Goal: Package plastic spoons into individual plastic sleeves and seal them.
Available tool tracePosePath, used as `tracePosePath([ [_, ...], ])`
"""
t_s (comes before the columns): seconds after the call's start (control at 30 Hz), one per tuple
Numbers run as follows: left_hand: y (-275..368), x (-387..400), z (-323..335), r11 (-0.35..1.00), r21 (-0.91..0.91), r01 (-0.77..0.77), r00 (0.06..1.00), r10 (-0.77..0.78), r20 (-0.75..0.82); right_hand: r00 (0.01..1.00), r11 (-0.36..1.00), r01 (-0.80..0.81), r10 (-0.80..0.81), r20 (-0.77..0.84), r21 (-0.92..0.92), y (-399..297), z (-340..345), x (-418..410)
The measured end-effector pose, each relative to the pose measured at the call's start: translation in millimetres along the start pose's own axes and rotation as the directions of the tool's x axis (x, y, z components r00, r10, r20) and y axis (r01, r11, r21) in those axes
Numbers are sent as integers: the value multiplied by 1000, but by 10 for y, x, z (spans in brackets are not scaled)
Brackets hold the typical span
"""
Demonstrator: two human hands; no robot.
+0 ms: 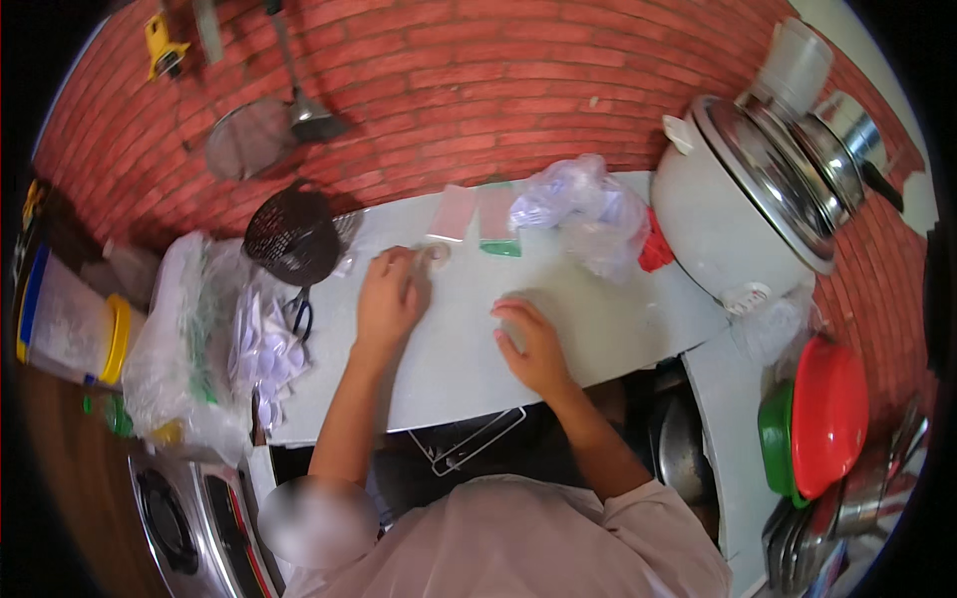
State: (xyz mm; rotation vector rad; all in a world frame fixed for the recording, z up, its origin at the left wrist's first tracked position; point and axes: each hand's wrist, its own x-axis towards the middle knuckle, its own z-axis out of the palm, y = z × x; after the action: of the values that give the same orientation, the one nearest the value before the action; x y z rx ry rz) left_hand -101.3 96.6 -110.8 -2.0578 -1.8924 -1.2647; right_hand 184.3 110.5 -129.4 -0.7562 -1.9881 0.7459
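Observation:
My left hand [387, 299] is over the white tabletop [456, 344], palm down with loosely bent fingers, and I see nothing in it. A small roll of clear tape [435, 256] lies just right of its fingertips. My right hand [532, 347] hovers near the table's front edge, thumb and fingers apart and nothing between them. Beyond the hands, by the wall, lie two flat clear plastic packets, one plain [451, 213] and one with a green end [499, 224]. To their right sits a crumpled clear bag [576, 205] with white items inside.
At left are a dark perforated basket [288, 235], scissors [302, 318], a pile of white plastic spoons [265, 347] and a large plastic bag [183, 344]. On the right stand a big rice cooker [736, 202], a red cloth [656, 243] and red [830, 418] and green basins [776, 441].

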Motion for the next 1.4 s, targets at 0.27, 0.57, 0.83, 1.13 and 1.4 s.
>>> tracePosePath([
  [0.27, 1371, 1092, 1100, 898, -401, -181, 959, 251, 129, 948, 928, 83, -186, -260, -362, 586, -1351, 866],
  [0.57, 1693, 1793, 2361, 923, -318, -215, 870, 329, 367, 994, 801, -35, 89, 62, -598, 1855, -2051, 1498],
  [0.83, 1816, 1844, 2599, 985, 139, -100, 893, 28, 448, 957, 680, 195, 25, 288, -707, 1984, -2291, 1671],
  [1.13, 1856, 1884, 2413, 939, 308, -152, 805, -63, 589, 962, 685, 222, -39, 269, -694, 1862, -2342, 1402],
  [1.4, 1540, 1776, 2422, 980, 25, -199, 840, 157, 519, 936, 622, 332, -128, 327, -709, 1922, -2244, 1315],
])
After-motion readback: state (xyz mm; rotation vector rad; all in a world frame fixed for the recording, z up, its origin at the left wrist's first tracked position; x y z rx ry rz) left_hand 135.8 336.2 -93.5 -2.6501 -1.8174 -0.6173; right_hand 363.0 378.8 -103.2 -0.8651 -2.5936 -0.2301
